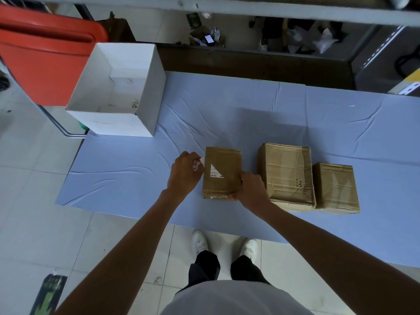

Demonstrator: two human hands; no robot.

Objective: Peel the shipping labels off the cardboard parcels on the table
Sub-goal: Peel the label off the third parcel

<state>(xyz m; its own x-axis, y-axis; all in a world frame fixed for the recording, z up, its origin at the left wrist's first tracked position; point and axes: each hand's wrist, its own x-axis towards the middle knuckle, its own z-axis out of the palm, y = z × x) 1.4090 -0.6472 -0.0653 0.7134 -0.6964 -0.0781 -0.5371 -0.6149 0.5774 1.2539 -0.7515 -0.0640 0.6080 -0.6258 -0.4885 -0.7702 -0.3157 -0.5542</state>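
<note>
Three brown cardboard parcels stand in a row on the table with the blue cloth (127, 176). On the left parcel (223, 162) a white shipping label (214, 172) is partly peeled, a triangle of it still stuck to the top. My left hand (184, 173) pinches the loose peeled end of that label at the parcel's left edge. My right hand (251, 189) grips the same parcel at its near right corner. The large middle parcel (285, 176) and the smaller right parcel (334, 187) show no label on top.
An open white box (145, 87) stands at the table's far left corner, with a red bin (43, 57) behind it. The table's near edge runs just in front of the parcels. My feet stand on the tiled floor below.
</note>
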